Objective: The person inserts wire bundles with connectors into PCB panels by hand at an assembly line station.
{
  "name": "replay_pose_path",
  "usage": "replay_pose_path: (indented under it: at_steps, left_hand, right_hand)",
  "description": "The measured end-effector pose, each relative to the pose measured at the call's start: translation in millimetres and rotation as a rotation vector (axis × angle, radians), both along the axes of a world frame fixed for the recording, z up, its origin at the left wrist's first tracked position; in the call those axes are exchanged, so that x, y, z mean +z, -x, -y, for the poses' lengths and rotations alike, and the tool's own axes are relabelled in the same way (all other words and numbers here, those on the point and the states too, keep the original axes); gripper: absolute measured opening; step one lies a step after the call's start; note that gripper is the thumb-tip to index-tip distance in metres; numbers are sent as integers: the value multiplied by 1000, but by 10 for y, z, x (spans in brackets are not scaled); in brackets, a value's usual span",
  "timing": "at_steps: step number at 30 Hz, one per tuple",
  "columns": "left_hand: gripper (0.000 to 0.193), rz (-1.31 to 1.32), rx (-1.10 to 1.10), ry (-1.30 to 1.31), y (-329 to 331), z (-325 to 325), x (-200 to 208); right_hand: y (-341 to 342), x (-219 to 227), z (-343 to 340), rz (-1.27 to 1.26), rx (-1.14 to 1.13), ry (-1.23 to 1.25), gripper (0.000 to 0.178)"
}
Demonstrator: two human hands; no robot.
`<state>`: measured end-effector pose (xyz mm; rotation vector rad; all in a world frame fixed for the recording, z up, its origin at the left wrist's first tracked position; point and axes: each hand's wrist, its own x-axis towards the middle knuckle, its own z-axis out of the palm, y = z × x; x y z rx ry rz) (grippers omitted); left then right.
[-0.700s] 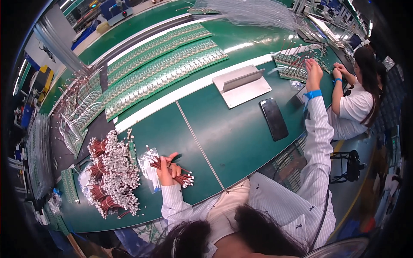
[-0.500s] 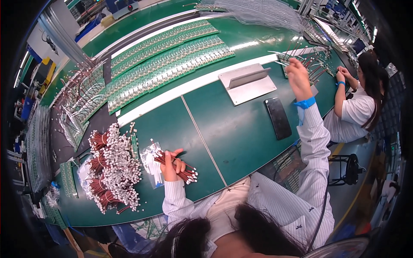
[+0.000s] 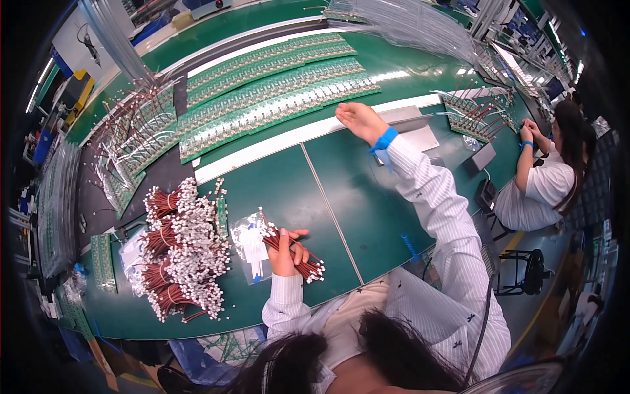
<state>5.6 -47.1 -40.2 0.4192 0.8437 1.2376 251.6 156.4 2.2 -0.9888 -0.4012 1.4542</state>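
My left hand (image 3: 285, 256) is closed round a bundle of dark red wires (image 3: 311, 270) with white connector ends, low over the green table (image 3: 275, 177). Beside it lies a clear bag (image 3: 248, 243) with white pieces in it. Left of the bag is a large pile of banded wire bundles (image 3: 197, 253). My right hand (image 3: 363, 123) is held up near the front edge of the rows of green circuit boards (image 3: 279, 102). Its fingers are stretched out, and nothing shows in them. The right arm partly covers a metal stand (image 3: 423, 139).
Boards with wires standing up from them are at the left (image 3: 141, 141) and at the right (image 3: 469, 118). Clear plastic trays (image 3: 413, 29) are stacked at the back. A co-worker (image 3: 538, 171) sits at the right. A small grey box (image 3: 481, 157) stands near the right end.
My right hand has swung left, from beside the wired boards to the front of the board rows. Its sleeve now covers where the black phone lay. My left hand keeps the wires; the view has shifted slightly.
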Motion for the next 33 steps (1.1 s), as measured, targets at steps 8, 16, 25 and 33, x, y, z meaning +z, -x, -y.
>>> replay_pose_path:
  at_steps: [8,16,25,33]
  left_hand:
    - [24,21,-20,14,-23,25,-2]
    - [24,37,-34,5,-9,36,12]
    - [25,50,-30,8,-12,23,21]
    - [25,61,-29,9,-6,25,-19]
  right_hand:
    - [47,-425,-575,-184,-270,99,14]
    - [-43,-493,-623,116,3,-1,37]
    - [2,-342,-741,-134,-351,226,15]
    - [-34,-341,-826,-113,-379,121,16]
